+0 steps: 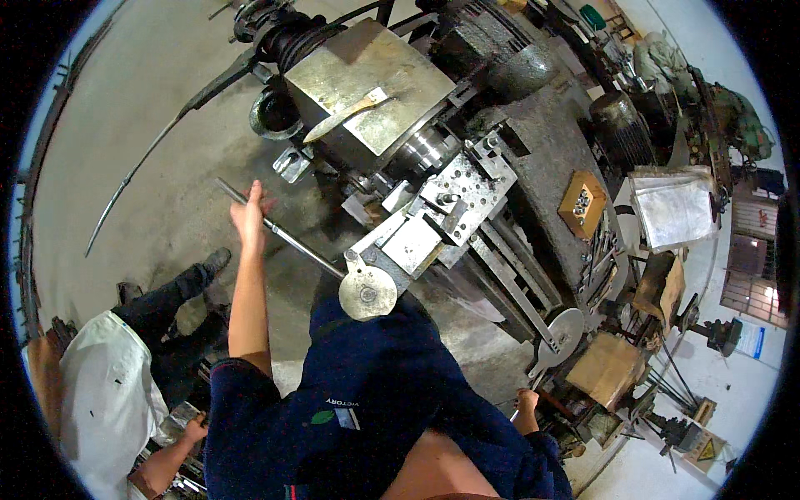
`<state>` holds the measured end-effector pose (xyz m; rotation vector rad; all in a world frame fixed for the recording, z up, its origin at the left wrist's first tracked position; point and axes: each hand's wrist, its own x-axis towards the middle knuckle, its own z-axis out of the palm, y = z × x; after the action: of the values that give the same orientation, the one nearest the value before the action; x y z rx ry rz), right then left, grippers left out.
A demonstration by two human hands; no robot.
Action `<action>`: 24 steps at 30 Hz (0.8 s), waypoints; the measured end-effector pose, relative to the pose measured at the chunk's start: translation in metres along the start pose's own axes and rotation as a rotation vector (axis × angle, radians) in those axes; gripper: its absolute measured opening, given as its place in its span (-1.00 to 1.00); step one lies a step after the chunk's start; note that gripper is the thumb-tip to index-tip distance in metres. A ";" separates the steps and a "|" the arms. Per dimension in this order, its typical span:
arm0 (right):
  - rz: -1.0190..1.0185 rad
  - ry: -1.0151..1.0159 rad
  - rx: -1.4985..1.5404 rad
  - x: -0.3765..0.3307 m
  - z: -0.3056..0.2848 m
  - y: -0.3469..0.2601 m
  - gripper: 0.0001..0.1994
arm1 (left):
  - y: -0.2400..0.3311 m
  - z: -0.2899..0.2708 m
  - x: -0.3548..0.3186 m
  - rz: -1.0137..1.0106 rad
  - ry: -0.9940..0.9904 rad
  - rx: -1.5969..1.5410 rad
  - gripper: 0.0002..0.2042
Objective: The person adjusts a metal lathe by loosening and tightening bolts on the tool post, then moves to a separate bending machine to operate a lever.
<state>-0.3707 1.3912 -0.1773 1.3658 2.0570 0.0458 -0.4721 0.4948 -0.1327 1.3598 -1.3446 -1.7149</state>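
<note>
My left hand [248,218] is closed round a long steel lever [304,250], near its outer end. This lever runs down to a round metal disc [367,292] at the near end of the machine's slide. My right hand [526,406] is closed at the lower right, by the arm of a second disc crank [565,332]; a bit of thin metal handle shows at its fingers. Between the hands lies a drilled steel tool block [479,187] with bolts. Beyond it sits the shiny round chuck [429,148] of the lathe.
A wooden-handled brush [346,115] lies on the flat metal cover [367,71]. To the right stand a small box of metal parts [582,205] and a sheet-covered stack [673,207]. A person in a white shirt [108,383] works at the lower left.
</note>
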 end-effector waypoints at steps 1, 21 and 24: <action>-0.061 -0.064 -0.205 0.001 0.000 -0.001 -0.72 | 0.002 0.008 0.001 -0.021 0.023 -0.117 -0.64; -0.188 0.183 0.061 -0.019 0.022 0.023 -0.90 | -0.004 0.003 0.006 -0.024 0.081 -0.030 -0.71; -0.633 0.268 -0.727 -0.017 0.022 0.036 -0.91 | -0.002 0.010 0.005 -0.004 0.066 -0.066 -0.72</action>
<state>-0.3257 1.3869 -0.1723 0.2616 2.2634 0.6561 -0.4826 0.4941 -0.1363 1.3712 -1.2389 -1.6873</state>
